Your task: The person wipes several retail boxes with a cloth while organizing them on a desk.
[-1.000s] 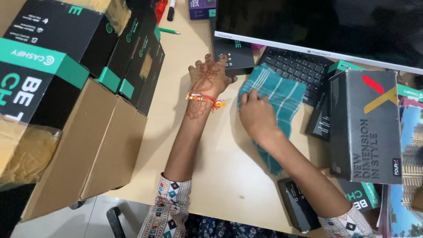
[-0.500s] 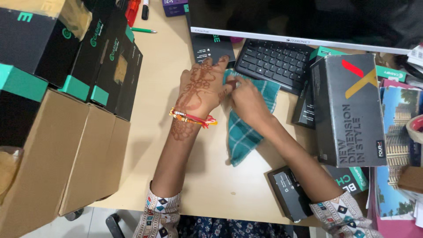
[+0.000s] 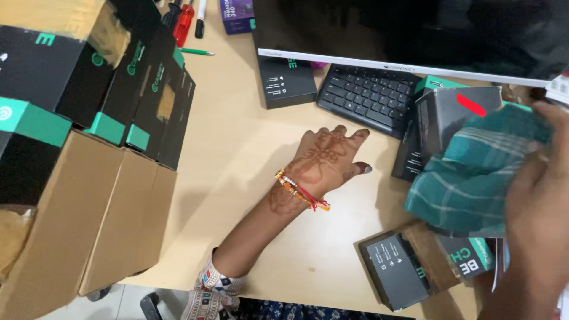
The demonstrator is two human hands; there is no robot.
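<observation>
Black keyboard (image 3: 370, 98) under the monitor's white edge (image 3: 415, 64); small black box (image 3: 288, 81) beside it. Stacked black-and-green boxes (image 3: 136, 83) and brown cartons (image 3: 89, 219) sit left. Red marker (image 3: 184, 25), green pen (image 3: 197, 52) top.

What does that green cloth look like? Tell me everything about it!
The cloth is soft woven fabric, teal green with thin white stripes that cross into checks. It is bunched and folded, lifted off the desk at the right side of the picture. The right hand grips it from the right, close to the camera. It hangs in front of a dark grey box and hides part of it.
</observation>
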